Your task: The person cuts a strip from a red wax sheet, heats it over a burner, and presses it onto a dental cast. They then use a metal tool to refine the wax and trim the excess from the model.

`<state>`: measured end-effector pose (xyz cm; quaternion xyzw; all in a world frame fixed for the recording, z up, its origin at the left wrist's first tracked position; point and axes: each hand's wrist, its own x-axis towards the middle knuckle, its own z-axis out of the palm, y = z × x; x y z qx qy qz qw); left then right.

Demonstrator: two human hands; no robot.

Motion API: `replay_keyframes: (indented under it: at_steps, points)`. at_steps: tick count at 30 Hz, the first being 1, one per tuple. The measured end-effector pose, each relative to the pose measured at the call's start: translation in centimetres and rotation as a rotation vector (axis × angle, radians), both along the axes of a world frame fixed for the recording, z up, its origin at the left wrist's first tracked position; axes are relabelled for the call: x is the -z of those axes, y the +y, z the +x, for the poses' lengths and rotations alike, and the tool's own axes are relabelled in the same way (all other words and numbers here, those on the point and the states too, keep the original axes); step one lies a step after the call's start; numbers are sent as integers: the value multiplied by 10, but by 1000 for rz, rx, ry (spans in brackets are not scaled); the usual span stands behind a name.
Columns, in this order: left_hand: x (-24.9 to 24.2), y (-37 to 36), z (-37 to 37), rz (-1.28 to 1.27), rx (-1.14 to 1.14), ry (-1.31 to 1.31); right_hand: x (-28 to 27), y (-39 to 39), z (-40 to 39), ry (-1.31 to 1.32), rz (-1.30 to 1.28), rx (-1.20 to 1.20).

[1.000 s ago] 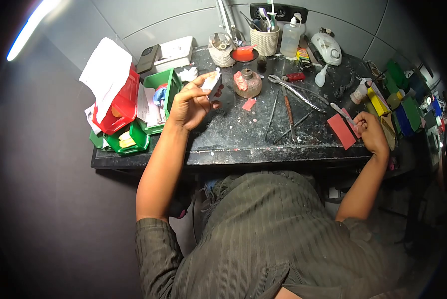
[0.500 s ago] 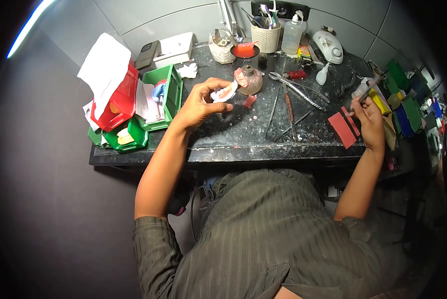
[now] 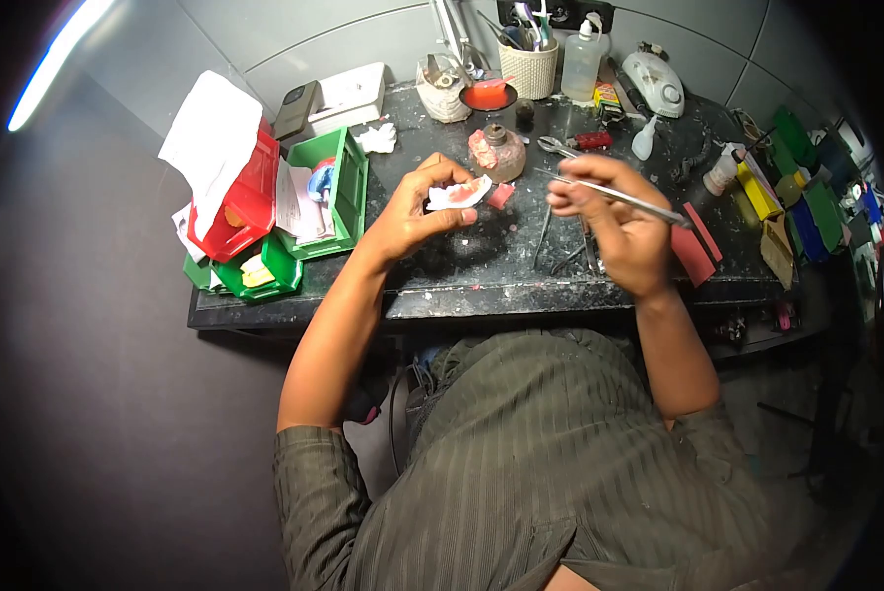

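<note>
Because the left hand point(image 3: 410, 215) pinches the white-and-pink cast point(image 3: 458, 194) between thumb and fingers at eleven o'clock, its pink area seems deliberately exposed to the slim tool point(image 3: 639, 204) pinched in the right hand point(image 3: 627, 241) at one o'clock.

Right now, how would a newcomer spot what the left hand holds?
Find the black table, then the left hand above it. Between its thumb and fingers is a curved white piece with a pink patch, unlike the small, all-pink scrap on the table.
</note>
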<state>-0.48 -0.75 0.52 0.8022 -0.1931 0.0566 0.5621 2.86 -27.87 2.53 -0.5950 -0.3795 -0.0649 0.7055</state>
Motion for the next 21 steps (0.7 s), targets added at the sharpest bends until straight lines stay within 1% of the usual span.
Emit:
replay_keyframes:
  at_steps: [1, 2, 3, 5, 6, 7, 9, 11, 15, 18, 21]
  points:
    - [1, 0, 2, 41, -9, -56, 3, 7, 1, -67, -20, 12]
    - [2, 0, 3, 82, -18, -113, 4, 12, 2, -173, -83, 82]
    - [2, 0, 2, 82, -17, -112, 2, 17, 0, -172, -83, 83]
    - [1, 1, -1, -21, 2, 41, -2, 26, -4, -376, -172, 133]
    - [1, 0, -1, -22, 2, 42, -3, 28, -5, -429, -188, 138]
    - [2, 0, -1, -66, 19, 63, -2, 32, -6, -428, -189, 138]
    - [3, -1, -1, -112, 36, 85, 0, 39, -8, -544, -144, 143]
    - [2, 0, -1, -232, 99, 166, 5, 43, -8, -554, -150, 140]
    - [2, -3, -1, -198, 91, 152, 15, 47, -7, -578, -155, 120]
    - [5, -1, 1, -208, 136, 129, 22, 49, -4, -673, -184, 138]
    - [6, -1, 0, -213, 129, 145, 23, 49, -4, -689, -190, 144]
